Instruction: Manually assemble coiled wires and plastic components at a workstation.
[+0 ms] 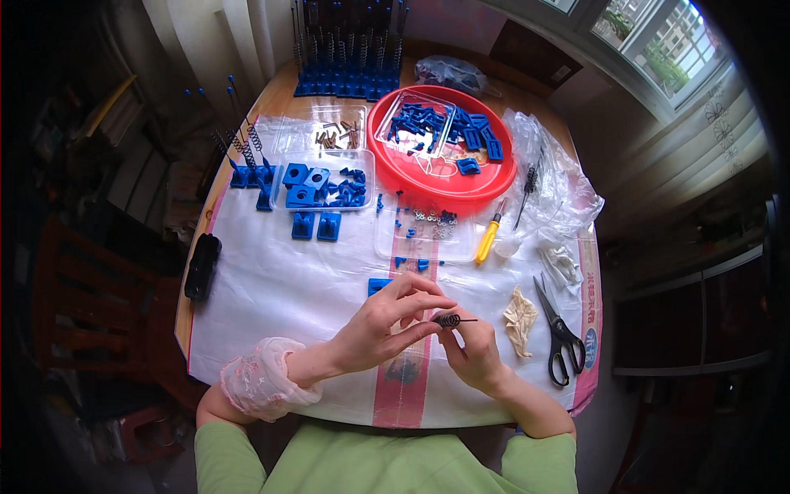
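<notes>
Near the table's front middle, my left hand [393,319] pinches a small black coil spring [448,320] between thumb and fingers. The spring lies sideways, its straight wire end pointing right. Close against it, my right hand [471,349] has its thumb and bent fingers around the same spring; part of its grip is hidden. A blue plastic piece [378,285] lies just beyond my left hand, partly covered by it. Farther off, a clear tray [387,247] carries small blue pieces and metal nuts.
A red basin [502,177] of blue parts stands at the back. Left of it sit a clear box [284,202] of blue pieces and a spring rack [346,82]. Rightward lie a yellow-handled screwdriver [487,243], black scissors [563,333], a beige cloth [519,321] and crumpled plastic [559,185].
</notes>
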{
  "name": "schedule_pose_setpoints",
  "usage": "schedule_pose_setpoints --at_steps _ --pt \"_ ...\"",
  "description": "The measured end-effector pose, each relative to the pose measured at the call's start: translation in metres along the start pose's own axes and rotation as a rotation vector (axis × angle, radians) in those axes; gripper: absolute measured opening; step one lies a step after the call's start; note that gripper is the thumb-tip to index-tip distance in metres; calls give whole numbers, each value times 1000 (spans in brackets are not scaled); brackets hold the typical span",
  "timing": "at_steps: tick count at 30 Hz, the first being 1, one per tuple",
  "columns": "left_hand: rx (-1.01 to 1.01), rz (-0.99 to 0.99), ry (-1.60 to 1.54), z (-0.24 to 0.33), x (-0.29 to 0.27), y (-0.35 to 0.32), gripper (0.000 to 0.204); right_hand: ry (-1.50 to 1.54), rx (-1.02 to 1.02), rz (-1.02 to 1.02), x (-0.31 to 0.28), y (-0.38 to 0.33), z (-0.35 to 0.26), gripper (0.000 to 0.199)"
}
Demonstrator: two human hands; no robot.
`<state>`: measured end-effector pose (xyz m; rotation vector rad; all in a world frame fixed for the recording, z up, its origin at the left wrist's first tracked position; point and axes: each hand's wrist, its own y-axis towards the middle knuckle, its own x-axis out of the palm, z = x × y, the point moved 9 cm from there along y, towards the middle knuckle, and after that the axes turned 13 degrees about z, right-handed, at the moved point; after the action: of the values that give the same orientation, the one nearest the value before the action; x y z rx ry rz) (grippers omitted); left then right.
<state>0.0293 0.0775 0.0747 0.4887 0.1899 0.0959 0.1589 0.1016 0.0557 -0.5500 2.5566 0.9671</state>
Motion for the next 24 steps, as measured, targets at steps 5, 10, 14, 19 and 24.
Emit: schedule_pose_setpoints --at_steps 5,10,14,19,24 --pt "1 -33 -48 1 4 1 36 -5 -28 16 1 0 1 23" --pt "-8 5 -58 2 5 1 33 -25 -14 -3 -2 2 -1 25" --pt "-23 -16 -62 1 10 1 31 -45 144 -93 -23 16 -1 32" --pt "15 -13 -29 4 8 -2 30 -353 363 129 -112 34 27 24" --pt "29 12 -21 4 10 1 32 -785 426 67 -141 17 49 17"
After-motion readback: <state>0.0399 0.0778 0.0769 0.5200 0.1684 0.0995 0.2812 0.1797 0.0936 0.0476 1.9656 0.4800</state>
